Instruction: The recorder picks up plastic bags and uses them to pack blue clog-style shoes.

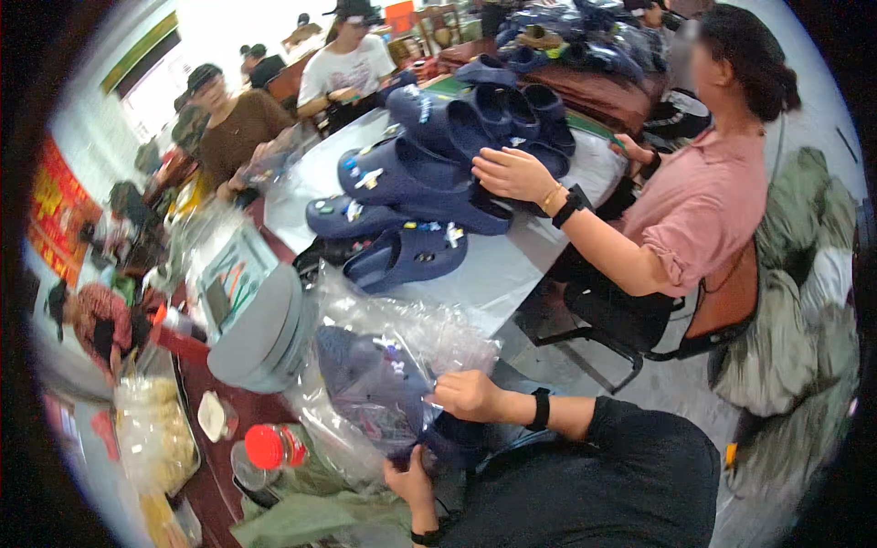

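Note:
In front of me is a clear plastic bag [365,315] with navy clogs [375,365] inside it, small white charms on the upper. My right hand [468,395] is closed on the bag at its right side, beside the clogs. Lower down, my left hand [411,479] grips the bag's near edge, thumb up; its other fingers are partly hidden. Beyond the bag, several loose navy clogs [402,173] with charms lie heaped on a white-topped table [493,283]. A co-worker's hand [521,173] reaches over that heap from the right.
Grey stacked trays [256,338] stand left of the bag. Nearer are a red-lidded jar [274,447], a cup [216,416] and green cloth [320,521]. A pink-shirted co-worker [703,201] sits at right on a chair [722,310], by pale sacks [776,347]. Others sit farther back.

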Demonstrator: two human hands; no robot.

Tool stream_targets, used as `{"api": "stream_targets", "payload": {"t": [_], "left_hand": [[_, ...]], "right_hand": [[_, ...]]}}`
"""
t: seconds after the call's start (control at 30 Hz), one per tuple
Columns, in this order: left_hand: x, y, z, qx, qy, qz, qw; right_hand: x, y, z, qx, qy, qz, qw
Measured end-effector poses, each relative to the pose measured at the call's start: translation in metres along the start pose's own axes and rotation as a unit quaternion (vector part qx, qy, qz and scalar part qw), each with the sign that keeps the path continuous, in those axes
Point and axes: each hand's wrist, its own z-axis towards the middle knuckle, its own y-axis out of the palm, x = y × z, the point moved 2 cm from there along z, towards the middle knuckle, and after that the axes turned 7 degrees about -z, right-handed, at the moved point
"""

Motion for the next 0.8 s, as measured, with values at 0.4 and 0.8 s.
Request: {"api": "stream_targets", "payload": {"t": [0.4, 0.8], "left_hand": [[-0.027, 0.015, 0.017, -0.005, 0.084, -0.131, 0.988], [-0.036, 0.016, 0.027, 0.016, 0.046, -0.243, 0.969]], "right_hand": [[0.027, -0.015, -0.029, 0.104, 0.174, -0.034, 0.979], [0.018, 0.0, -0.038, -0.056, 0.248, 0.205, 0.945]]}}
